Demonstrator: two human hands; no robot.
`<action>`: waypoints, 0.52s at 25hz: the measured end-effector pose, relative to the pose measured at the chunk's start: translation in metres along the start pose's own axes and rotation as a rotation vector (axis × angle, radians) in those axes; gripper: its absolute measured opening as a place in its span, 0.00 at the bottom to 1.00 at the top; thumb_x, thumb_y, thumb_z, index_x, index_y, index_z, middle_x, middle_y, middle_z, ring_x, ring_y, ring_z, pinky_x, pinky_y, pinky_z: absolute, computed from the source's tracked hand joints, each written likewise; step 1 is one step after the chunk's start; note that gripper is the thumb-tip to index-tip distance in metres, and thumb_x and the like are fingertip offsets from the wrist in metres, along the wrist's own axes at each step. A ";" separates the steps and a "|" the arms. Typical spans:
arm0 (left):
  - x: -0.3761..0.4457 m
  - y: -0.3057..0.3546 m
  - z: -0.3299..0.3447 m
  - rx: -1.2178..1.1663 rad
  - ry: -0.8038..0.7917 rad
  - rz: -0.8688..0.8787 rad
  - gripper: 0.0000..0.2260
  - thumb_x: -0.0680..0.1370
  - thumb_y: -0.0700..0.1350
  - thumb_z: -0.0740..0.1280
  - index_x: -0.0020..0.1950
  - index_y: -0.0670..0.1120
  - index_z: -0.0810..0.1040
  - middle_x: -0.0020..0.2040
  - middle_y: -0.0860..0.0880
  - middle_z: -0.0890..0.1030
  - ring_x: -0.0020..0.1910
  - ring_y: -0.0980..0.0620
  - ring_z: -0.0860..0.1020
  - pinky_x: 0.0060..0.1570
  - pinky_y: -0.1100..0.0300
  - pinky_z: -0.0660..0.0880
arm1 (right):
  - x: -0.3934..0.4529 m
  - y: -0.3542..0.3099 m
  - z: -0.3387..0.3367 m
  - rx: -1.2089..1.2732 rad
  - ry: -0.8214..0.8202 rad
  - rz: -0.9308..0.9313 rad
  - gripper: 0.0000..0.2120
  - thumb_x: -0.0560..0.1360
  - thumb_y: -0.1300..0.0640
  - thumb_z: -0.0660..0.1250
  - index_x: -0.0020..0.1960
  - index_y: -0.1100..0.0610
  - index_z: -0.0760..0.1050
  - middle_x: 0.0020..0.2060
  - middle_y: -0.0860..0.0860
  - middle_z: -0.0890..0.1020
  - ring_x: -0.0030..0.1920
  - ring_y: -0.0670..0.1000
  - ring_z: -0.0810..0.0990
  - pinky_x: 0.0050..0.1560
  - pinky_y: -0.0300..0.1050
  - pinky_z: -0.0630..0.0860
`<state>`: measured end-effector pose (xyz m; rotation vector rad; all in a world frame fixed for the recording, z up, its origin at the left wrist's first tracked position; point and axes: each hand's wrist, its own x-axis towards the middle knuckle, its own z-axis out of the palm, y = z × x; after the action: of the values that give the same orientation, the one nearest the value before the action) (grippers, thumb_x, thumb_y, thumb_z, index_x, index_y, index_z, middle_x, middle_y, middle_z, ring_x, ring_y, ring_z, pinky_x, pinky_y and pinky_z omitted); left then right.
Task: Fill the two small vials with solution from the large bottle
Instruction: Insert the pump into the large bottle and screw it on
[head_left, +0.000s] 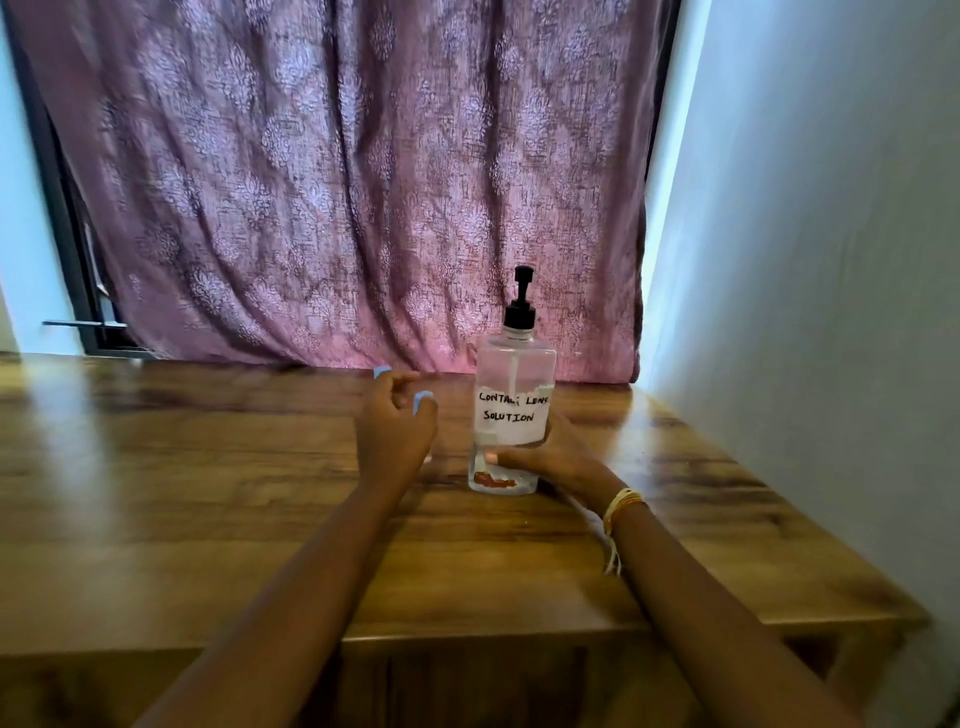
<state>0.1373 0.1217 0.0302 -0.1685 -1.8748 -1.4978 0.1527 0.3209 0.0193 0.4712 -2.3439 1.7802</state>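
**Caller:** Bottle (514, 410) first: a clear pump bottle, handwritten label reading "contact lens solution", standing upright right of centre on the wooden table (208, 493). The liquid level can't be read through the blur.

**Analyst:** And the right hand (550, 457) has it low down, fingers wrapped round the base, thumb across the front. A firm hold, bottle on the wood.

**Caller:** Just left of it, the left hand (395, 431) is curled, fingers half closed. Two pale blue bits show there, one at the fingertips (382, 372), one by the thumb (422, 401). Vial caps, perhaps?

**Analyst:** Likely, but the vials themselves are hidden behind the hand, so whether it grips them can't be told.

**Caller:** So what makes this step go well?

**Analyst:** Judging from here, keep the bottle planted and steady at the base, bring an open vial right under the black pump (521, 304) spout, and press slowly. A quick pump could overshoot a small mouth.

**Caller:** Beyond them, purple curtain (337, 182) across the top, pale wall (810, 260) at right, thread band (621, 504) on the right wrist.
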 end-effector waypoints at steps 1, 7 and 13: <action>-0.001 -0.004 -0.001 0.039 -0.039 -0.127 0.15 0.71 0.40 0.71 0.57 0.42 0.75 0.50 0.45 0.78 0.48 0.46 0.77 0.46 0.54 0.76 | 0.000 0.002 -0.002 -0.044 0.002 0.015 0.30 0.61 0.61 0.81 0.60 0.55 0.76 0.51 0.50 0.85 0.52 0.49 0.84 0.53 0.46 0.81; -0.009 -0.020 0.000 0.243 -0.292 -0.341 0.16 0.73 0.45 0.71 0.56 0.42 0.72 0.45 0.47 0.76 0.45 0.48 0.76 0.41 0.58 0.70 | 0.000 0.006 -0.003 -0.149 -0.007 0.034 0.38 0.58 0.56 0.83 0.64 0.53 0.72 0.57 0.48 0.82 0.58 0.48 0.81 0.61 0.49 0.77; -0.008 -0.031 0.000 0.372 -0.341 -0.234 0.03 0.74 0.43 0.70 0.44 0.44 0.79 0.35 0.52 0.75 0.36 0.53 0.73 0.30 0.63 0.63 | 0.003 0.012 -0.003 -0.193 0.054 0.011 0.34 0.57 0.54 0.83 0.59 0.47 0.73 0.53 0.44 0.83 0.53 0.42 0.81 0.51 0.36 0.79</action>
<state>0.1271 0.1147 0.0008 -0.0299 -2.4854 -1.2955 0.1450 0.3263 0.0101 0.3775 -2.4526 1.5299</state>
